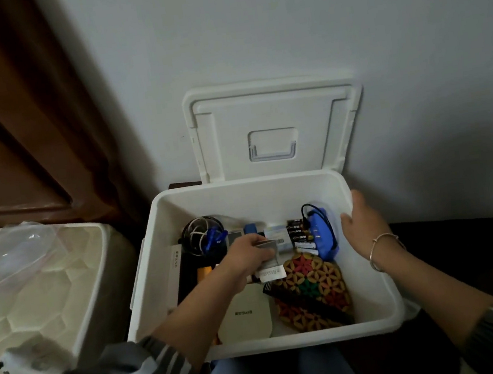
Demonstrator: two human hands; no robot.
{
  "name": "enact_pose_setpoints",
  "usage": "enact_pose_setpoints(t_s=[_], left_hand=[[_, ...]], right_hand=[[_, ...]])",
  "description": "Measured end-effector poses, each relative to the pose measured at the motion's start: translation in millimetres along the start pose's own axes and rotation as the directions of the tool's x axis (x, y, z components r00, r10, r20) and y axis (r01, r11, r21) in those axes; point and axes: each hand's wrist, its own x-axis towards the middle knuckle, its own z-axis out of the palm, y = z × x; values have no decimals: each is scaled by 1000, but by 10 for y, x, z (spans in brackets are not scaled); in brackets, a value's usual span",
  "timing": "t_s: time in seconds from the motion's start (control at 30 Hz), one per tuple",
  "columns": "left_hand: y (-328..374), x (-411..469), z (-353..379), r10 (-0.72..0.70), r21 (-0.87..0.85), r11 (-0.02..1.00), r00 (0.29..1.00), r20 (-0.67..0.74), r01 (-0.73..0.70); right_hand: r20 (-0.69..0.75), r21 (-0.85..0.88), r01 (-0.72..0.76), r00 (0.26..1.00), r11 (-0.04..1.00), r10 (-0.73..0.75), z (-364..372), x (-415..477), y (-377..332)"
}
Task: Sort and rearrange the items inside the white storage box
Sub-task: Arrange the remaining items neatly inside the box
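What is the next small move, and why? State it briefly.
Probably lift the small packet clear and pick its spot: the left hand pinches it above the jumbled items, and the right hand holds the white storage box by its right rim, steadying it.

The left hand (247,254) and its forearm cover the middle of the white storage box (378,295), hiding whatever lies beneath them. The small pale packet (268,248) it grips carries print too small to read, as do the batteries (299,234) and the cream device (244,312). Whether the right hand (361,225) curls round the box's right wall is unclear. At lower left, a white-and-grey furry shape (24,363) is blurred, and the mattress (33,293) runs off the left edge.
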Motion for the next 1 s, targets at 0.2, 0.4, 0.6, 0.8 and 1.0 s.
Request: enact_pose_setpoints(t_s=[0.2, 0.4, 0.6, 0.8, 1.0], left_hand=[[-66, 266, 131, -73, -102, 993, 992, -100, 62], [-141, 378, 164, 160, 282, 953, 974, -161, -110], [22, 314, 14, 251, 335, 926, 946, -205, -173], [-92, -8, -297, 181, 364, 920, 982, -57, -148], [-367, -82, -244, 140, 623, 732, 956, 258, -276]], right_hand=[[-17, -122, 7, 1000, 993, -9, 2, -5, -11], [-28, -183, 9, 1000, 983, -14, 8, 12, -1], [-32, -181, 21, 999, 983, -28, -3, 8, 6], [-33, -201, 27, 999, 979, -34, -1, 14, 11], [-39, -193, 33, 998, 981, -41, -1, -1, 2]])
